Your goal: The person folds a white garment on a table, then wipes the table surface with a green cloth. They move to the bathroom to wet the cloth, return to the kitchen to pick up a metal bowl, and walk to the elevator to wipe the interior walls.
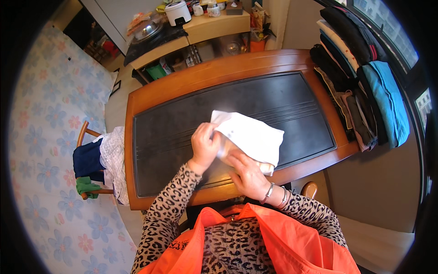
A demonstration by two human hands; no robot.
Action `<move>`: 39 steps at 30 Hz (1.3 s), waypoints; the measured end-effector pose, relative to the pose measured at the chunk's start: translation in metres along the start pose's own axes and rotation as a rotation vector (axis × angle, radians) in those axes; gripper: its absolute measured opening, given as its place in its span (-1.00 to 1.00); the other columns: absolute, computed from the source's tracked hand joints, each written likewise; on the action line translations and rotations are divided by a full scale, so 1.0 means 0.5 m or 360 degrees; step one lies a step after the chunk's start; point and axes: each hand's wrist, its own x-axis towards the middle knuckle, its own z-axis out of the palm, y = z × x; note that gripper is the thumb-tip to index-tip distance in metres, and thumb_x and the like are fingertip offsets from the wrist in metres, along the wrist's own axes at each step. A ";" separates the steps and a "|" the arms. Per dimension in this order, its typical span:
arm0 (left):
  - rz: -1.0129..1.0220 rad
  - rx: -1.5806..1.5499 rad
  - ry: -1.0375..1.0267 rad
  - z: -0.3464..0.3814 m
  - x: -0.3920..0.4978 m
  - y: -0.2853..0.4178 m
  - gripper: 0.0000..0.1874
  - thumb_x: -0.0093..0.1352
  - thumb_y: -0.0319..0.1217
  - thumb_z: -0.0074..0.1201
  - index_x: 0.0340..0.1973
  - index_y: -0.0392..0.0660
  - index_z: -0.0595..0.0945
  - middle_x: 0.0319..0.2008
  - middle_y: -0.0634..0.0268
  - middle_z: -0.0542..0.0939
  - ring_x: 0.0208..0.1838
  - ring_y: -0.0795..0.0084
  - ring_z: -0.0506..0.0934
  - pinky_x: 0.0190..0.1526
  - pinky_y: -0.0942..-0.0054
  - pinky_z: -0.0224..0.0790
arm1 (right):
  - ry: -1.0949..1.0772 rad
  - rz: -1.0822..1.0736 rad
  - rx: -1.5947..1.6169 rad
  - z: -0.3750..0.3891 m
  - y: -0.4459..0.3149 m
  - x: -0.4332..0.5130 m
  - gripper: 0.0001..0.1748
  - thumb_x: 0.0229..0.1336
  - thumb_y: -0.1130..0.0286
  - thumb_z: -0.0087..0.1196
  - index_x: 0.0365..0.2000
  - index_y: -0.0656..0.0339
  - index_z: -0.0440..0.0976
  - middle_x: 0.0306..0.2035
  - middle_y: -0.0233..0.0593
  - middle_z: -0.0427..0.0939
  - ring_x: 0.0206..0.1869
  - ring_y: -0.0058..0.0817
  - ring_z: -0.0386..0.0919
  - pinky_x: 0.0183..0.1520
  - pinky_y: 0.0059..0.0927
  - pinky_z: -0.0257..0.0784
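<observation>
A folded white garment or cloth (255, 132) is over the near middle of the dark-topped wooden table (164, 154). My left hand (204, 142) pinches its left corner, with the fingers curled. At the near edge, my right hand (249, 174) has its fingers against a tan-looking part of the bundle, thumb apart. Light glare washes out the surface, so the kind of garment is hard to tell. Part of the near edge is hidden behind my fingers.
Stacks of folded clothes (349, 78), topped partly by a blue garment (386, 102), line the table's right end by the window. At left, a wooden chair (84, 133) carries draped clothes. A side counter (219, 24) behind holds a white rice cooker (178, 13).
</observation>
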 end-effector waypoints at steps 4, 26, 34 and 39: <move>-0.0007 -0.0061 0.0031 -0.010 -0.048 0.038 -0.83 0.11 -0.61 0.06 -0.36 -0.24 0.56 -0.50 0.09 0.54 -0.43 0.06 0.52 -0.39 0.24 0.39 | -0.0301 0.0249 -0.0254 -0.006 0.040 0.027 -0.69 0.10 0.44 0.07 -0.15 0.43 0.46 -0.24 0.11 0.55 -0.18 0.05 0.53 -0.08 -0.10 0.44; -0.0025 -0.0296 0.0086 0.010 -0.061 0.065 -0.69 0.15 -0.62 0.04 -0.17 -0.27 0.63 -0.13 0.07 0.65 0.04 0.05 0.57 0.15 0.15 0.35 | -0.0920 -0.0580 -0.0325 0.131 0.219 0.100 -0.78 0.07 0.44 -0.04 -0.41 0.22 0.62 -0.31 -0.04 0.65 -0.20 -0.16 0.61 -0.03 -0.20 0.43; -0.0030 -0.0392 0.0076 0.017 -0.086 0.065 -0.69 0.20 -0.64 -0.02 -0.13 -0.29 0.61 -0.10 0.03 0.64 0.05 0.06 0.58 0.14 0.21 0.39 | -0.0456 -0.0176 -0.0931 0.048 0.142 0.065 -0.76 0.04 0.22 0.08 -0.41 0.15 0.61 -0.30 -0.22 0.65 -0.22 -0.21 0.61 -0.09 -0.23 0.47; -0.0237 -0.0452 -0.0023 0.014 -0.097 0.058 -0.66 0.25 -0.74 -0.13 -0.08 -0.33 0.58 -0.07 0.04 0.65 0.07 0.16 0.60 0.14 0.40 0.39 | -0.0244 -0.0156 -0.0641 -0.008 0.176 0.140 -0.82 0.09 0.28 0.07 -0.40 0.13 0.60 -0.43 -0.21 0.61 -0.32 -0.21 0.59 -0.23 -0.20 0.47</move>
